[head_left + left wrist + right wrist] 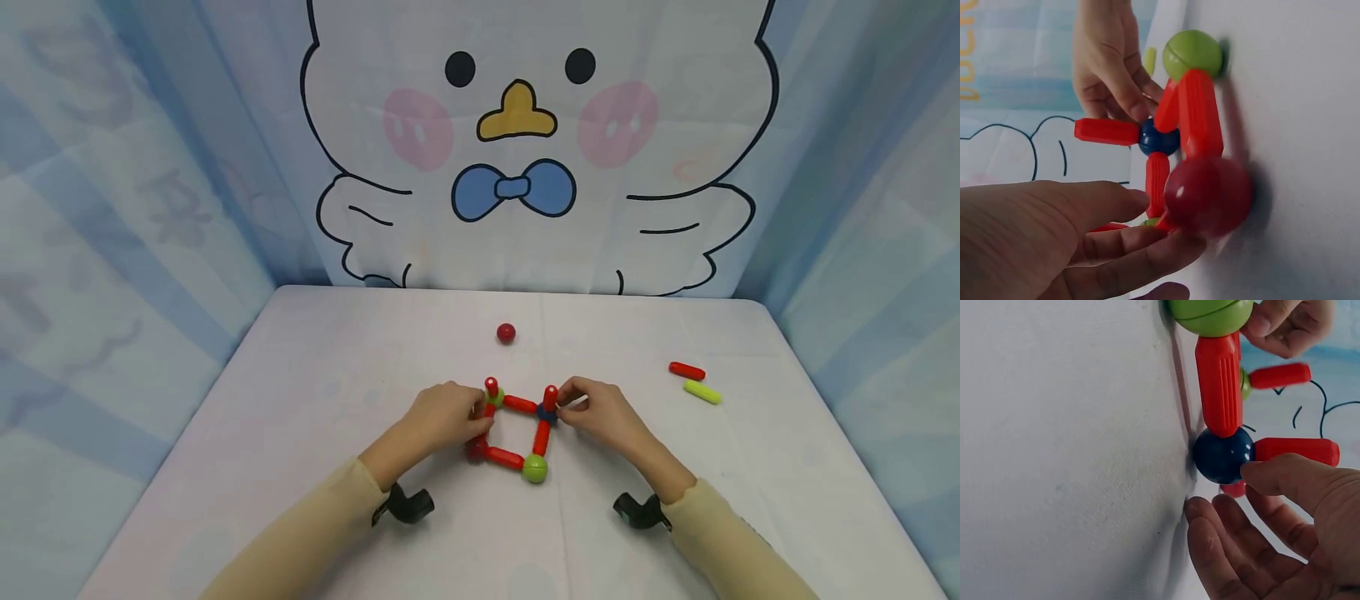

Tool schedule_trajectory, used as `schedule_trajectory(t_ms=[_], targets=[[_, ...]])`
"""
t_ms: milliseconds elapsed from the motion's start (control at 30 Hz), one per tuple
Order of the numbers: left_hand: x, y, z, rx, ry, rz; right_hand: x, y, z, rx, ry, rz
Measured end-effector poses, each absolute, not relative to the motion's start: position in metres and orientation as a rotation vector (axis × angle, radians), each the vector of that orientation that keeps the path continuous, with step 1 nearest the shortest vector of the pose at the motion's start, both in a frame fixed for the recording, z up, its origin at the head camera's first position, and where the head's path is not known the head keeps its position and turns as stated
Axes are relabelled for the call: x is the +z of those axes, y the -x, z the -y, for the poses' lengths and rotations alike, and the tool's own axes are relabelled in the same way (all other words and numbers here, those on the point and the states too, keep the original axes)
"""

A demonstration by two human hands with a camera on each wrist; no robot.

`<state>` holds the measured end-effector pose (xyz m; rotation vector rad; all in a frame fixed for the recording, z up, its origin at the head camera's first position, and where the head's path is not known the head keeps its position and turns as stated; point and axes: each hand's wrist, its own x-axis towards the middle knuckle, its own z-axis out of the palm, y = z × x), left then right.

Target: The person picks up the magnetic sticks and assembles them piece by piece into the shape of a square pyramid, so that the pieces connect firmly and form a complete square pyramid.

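A square frame of red rods and balls lies on the table. Its corners are a far green ball (495, 398), a blue ball (1223, 455), a near green ball (535, 468) and a red ball (1209, 197). Short red rods stand upright on the far green and blue balls. At the frame's left side, my left hand (446, 414) pinches the side rod between thumb and fingers, beside the red ball. My right hand (600, 412) is at the blue corner, thumb tip touching the blue ball, the other fingers loosely bent and spread apart from it.
A loose red ball (506, 333) lies beyond the frame. To the right, a red rod (687, 371) and a yellow-green rod (702, 392) lie side by side. A curtain with a cartoon bird (517, 242) hangs behind the table (360, 350).
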<state>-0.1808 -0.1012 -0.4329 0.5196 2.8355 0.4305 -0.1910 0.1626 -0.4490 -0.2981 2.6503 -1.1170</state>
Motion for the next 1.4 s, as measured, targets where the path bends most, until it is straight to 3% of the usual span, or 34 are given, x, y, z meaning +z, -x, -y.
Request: schedule_trajectory(t_ms=[233,500,833,1400], targets=[[-0.438,0.193,0.104,0.564,-0.413,-2.813,-0.447,0.193,-0.177,-0.971,0.212,-2.764],[-0.447,0.212,0.114,0.902,-0.603,-2.675,-0.447,0.193,-0.242,-0.611,0.127,-3.069],[-0.447,0.216,0.114,0.903,-0.663,-2.664,-0.448,0.182,-0.311,-0.420,-0.029,-3.024],[-0.457,0.227,0.125,0.911,-0.635,-2.578,-0.443,0.189,-0.300,-0.764,-0.098,-2.849]])
